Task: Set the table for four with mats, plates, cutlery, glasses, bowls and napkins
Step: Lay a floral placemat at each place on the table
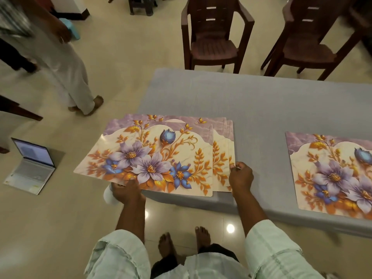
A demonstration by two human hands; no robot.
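Fingers of the right hand pinch the lower mats' edge; the left hand grips the top mat, overhanging the tabletop; another mat lies right

Mats: cream ground, purple marbled top band, purple and blue flowers, orange-gold leaves; separate mat same print. Tablecloth plain grey-blue. Chairs dark brown, floor beige tile.
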